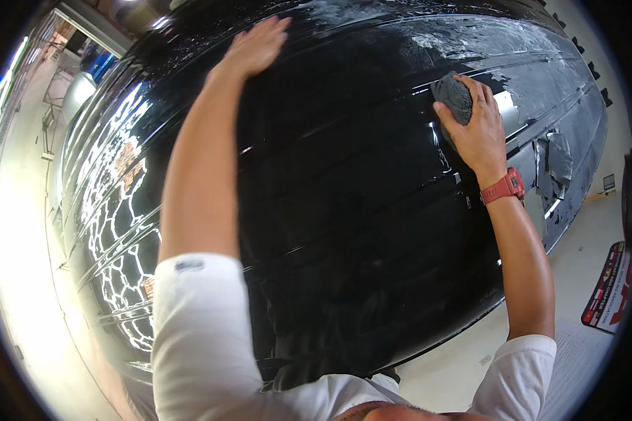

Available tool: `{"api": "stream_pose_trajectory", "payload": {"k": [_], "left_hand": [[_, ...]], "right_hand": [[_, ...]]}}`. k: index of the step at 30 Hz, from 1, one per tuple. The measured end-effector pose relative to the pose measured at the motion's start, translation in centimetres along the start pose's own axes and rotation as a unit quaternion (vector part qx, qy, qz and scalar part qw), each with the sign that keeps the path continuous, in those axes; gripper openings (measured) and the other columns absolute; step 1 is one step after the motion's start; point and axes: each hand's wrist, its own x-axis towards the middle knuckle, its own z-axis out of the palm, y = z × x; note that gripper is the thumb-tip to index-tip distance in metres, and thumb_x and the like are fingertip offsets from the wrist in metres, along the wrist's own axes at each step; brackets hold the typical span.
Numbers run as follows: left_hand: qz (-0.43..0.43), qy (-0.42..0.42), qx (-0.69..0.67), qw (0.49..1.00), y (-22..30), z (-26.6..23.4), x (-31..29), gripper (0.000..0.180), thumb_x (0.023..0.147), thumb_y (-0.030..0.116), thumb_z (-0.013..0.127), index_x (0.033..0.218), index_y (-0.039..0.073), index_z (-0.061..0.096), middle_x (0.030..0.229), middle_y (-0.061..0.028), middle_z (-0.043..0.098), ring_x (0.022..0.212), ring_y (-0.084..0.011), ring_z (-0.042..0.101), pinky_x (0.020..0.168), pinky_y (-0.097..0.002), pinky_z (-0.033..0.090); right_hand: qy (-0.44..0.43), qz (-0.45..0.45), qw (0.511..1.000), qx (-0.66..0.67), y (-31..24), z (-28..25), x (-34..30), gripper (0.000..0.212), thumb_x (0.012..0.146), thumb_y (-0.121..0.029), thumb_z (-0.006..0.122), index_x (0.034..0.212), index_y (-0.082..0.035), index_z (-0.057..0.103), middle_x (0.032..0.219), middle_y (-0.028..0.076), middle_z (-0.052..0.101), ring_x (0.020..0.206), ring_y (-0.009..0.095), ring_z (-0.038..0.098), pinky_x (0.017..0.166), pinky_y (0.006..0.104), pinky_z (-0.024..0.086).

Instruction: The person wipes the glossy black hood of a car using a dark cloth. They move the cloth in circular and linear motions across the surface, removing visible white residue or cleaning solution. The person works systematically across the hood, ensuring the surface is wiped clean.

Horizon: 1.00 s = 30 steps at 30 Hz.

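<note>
A large, glossy black curved panel [358, 231], which looks like car bodywork, fills the middle of the view. My right hand [481, 130] is closed around a dark grey, porous sponge [455, 98] and presses it to the panel's right part. My left hand [258, 48] reaches to the far side of the panel, slightly blurred, with its fingers stretched out and nothing visible in them. Whether its palm touches the surface I cannot tell. A whitish grey, smeared film [498, 42] covers the far right of the panel, beyond the sponge.
A red wristwatch [504, 186] is on my right wrist. Bright light reflections [123, 259] cross the panel's left side. A pale floor [31, 281] runs along the left. At the right, a dark printed sign [604, 289] stands beyond the panel's edge.
</note>
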Motion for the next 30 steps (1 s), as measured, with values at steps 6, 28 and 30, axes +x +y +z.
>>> {"api": "stream_pose_trajectory", "payload": {"k": [6,28,30], "left_hand": [[-0.203,0.026,0.050,0.978,-20.0,-2.8,-17.2,0.061,0.117,0.043,0.026,0.176,0.026,0.026,0.184,-0.0092,0.022,0.170,-0.0300,0.018,0.133,-0.0648,0.019],[-0.167,0.056,0.062,0.982,-14.7,-1.8,-13.3,0.058,0.115,0.030,0.033,0.169,0.011,0.039,0.176,-0.0151,0.037,0.165,-0.0328,0.031,0.136,-0.0482,0.025],[-0.153,0.016,0.066,0.986,-2.7,-0.9,-5.1,0.059,0.118,0.041,0.029,0.174,0.025,0.031,0.182,-0.0072,0.026,0.168,-0.0267,0.023,0.134,-0.0602,0.021]], "right_hand": [[0.000,-0.002,1.000,0.029,-2.1,1.4,0.3,0.059,0.093,-0.043,0.083,0.141,-0.014,0.066,0.137,0.016,0.066,0.127,0.039,0.063,0.111,0.0490,0.049],[-0.014,-0.005,1.000,0.000,-1.2,1.0,0.3,0.059,0.096,-0.041,0.082,0.143,-0.010,0.064,0.138,0.018,0.065,0.128,0.042,0.064,0.108,0.0508,0.052],[-0.006,0.000,1.000,-0.016,-0.2,0.5,-0.3,0.059,0.096,-0.041,0.081,0.143,-0.010,0.064,0.138,0.018,0.065,0.128,0.042,0.064,0.109,0.0507,0.052]]}}
